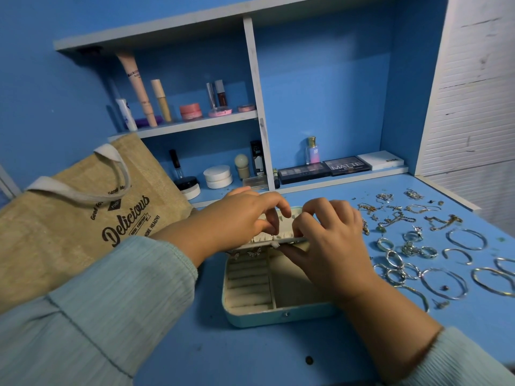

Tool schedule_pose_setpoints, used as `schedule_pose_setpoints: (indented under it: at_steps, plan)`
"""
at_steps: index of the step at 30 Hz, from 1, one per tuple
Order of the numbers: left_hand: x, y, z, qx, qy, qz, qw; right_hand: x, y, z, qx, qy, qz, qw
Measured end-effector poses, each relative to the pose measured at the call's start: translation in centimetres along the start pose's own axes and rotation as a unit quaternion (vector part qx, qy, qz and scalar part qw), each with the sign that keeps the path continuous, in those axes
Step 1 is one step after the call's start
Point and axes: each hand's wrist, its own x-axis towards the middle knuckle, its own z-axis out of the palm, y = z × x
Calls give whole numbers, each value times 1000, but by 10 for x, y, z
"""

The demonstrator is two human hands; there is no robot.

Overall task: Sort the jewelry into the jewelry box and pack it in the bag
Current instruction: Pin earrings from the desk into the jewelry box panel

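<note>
bag: we see the burlap tote bag (83, 213) at the far left of the blue desk (250, 355), leaning back with its printed face toward us and its handles (83, 190) lying over the front; its right edge comes near the jewelry box.
left hand: our left hand (239, 218) reaches in from the lower left in a pale ribbed sleeve (92, 310), fingers curled and pinching at the gathered pocket on the inside of the lid (278, 232).
jewelry box: the pale blue jewelry box (276, 310) sits mid-desk, open, with its long axis running away from us and the snap side (285, 314) toward us; the lid stands up at the far end, inner face toward us. ring rolls (248, 282) fill the left part of the tray, an open compartment (295, 288) the right. two small butterfly pieces (246, 253) lie at the far end of the tray.
right hand: our right hand (331, 240) crosses over the box's right side, fingers bent and pinching at the same lid pocket, thumb along the lid's lower edge.
jewelry: loose rings (401, 257), hoops (443, 282), bangles (466, 239) and chains (395, 218) spread over the right part of the desk, just beside the right hand and out to the desk's right edge.
open room: bare desk lies in front of the box toward us.
shelves: cosmetics (192, 111) and palettes (345, 165) line the shelves behind.
</note>
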Motion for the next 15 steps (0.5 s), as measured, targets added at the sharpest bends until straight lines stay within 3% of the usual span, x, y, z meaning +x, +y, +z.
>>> schedule_pose_setpoints:
  at_steps: [15]
  plan:
    - [0,0,-1,-40,-43,-17,998,-1,0,2,-1,6,1,1000]
